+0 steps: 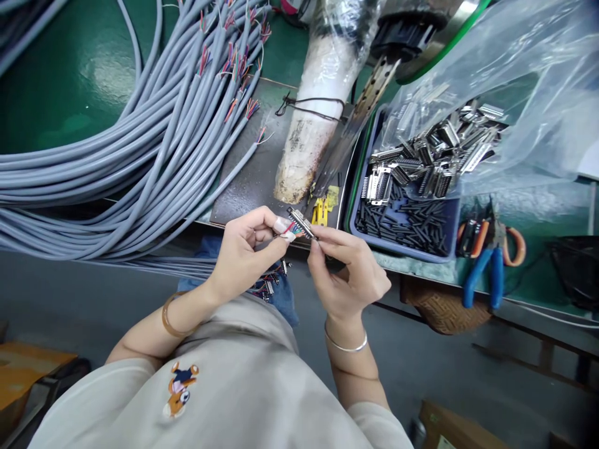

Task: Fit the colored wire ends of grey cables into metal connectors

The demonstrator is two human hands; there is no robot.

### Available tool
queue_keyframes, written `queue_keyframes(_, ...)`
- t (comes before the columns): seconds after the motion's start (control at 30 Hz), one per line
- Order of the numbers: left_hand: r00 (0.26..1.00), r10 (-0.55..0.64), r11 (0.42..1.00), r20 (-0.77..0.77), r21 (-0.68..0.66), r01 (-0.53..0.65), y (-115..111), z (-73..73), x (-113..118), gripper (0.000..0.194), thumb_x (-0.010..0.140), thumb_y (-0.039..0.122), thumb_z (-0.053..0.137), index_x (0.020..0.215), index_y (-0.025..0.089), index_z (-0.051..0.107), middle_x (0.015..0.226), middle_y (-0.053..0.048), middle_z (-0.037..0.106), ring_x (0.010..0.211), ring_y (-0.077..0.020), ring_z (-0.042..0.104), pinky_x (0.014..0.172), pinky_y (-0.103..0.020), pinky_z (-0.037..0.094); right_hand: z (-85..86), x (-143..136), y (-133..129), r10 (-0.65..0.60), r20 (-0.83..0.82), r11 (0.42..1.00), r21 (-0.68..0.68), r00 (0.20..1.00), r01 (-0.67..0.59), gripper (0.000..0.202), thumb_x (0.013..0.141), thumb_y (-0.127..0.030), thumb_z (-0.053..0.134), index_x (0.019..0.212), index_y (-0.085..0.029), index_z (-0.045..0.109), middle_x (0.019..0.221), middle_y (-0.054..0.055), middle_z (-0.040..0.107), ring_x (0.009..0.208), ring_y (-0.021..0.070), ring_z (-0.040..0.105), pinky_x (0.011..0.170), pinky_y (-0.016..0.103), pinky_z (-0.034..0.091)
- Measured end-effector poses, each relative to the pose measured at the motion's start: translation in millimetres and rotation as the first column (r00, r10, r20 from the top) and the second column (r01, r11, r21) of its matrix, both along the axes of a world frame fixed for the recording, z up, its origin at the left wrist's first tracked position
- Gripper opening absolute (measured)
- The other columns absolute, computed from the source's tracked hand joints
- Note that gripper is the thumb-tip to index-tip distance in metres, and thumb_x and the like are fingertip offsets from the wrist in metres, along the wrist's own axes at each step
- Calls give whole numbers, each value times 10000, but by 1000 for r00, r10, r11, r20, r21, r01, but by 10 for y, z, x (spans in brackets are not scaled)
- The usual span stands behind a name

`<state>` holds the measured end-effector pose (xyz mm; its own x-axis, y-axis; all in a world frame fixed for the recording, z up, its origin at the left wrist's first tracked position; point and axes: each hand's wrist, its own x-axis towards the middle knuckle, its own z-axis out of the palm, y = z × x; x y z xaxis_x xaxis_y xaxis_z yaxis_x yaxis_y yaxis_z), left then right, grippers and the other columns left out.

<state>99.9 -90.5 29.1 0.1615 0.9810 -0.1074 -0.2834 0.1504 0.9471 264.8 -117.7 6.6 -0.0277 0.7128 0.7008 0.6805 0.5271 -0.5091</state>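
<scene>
Between my two hands is a metal multi-pin connector (pixel 302 223), with thin coloured wires (pixel 293 231) at its near side. My left hand (pixel 247 252) pinches the wire bundle, its thumb and forefinger closed around the white-wrapped part. My right hand (pixel 349 268) holds the far right end of the connector between thumb and forefinger. Just beyond the connector, a yellow fixture (pixel 320 212) stands at the table's front edge, below a perforated metal tube. More wired connectors (pixel 267 288) hang over my lap.
Grey cables (pixel 154 156) with stripped ends cover the left of the green table. A wrapped white duct (pixel 311 118) juts in centrally. Rightward are a blue bin (pixel 456 227) with connectors (pixel 433 156) and black sleeves (pixel 402 221), then pliers (pixel 496 274).
</scene>
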Motion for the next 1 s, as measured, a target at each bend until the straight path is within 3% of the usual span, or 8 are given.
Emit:
queue_keyframes(0.13,999,39,999,-9,9,-39,29,9,13,219,776,250,833,741,166,633,776,1,698,513,-28,454,472,-169,366,15,-8,19,30,-96,997,-64,995,-36,203,861,-81,730,923,-247,630,1060,24,813,871,174,783,728,311,658)
queue_keyframes(0.47,998,52,998,-42,28,-51,74,61,22,178,765,195,802,723,165,631,763,9,664,541,-37,465,493,-172,391,71,24,75,77,-162,990,-100,984,-94,193,856,-78,730,906,-239,636,1096,33,799,933,186,778,733,329,669)
queue_keyframes(0.67,995,66,998,-71,24,-65,78,58,35,189,757,212,814,724,167,634,768,-3,676,640,-76,583,573,-178,473,85,32,86,72,-148,990,-111,986,-89,182,852,-85,736,886,-239,645,1071,32,799,906,196,779,714,351,672)
queue_keyframes(1.0,995,76,997,-69,28,-75,99,121,41,187,748,218,818,714,171,640,761,5,682,552,-47,503,491,-174,397,169,49,120,60,-87,993,-101,994,-69,155,856,-109,740,874,-248,677,1063,29,810,892,213,793,729,370,687)
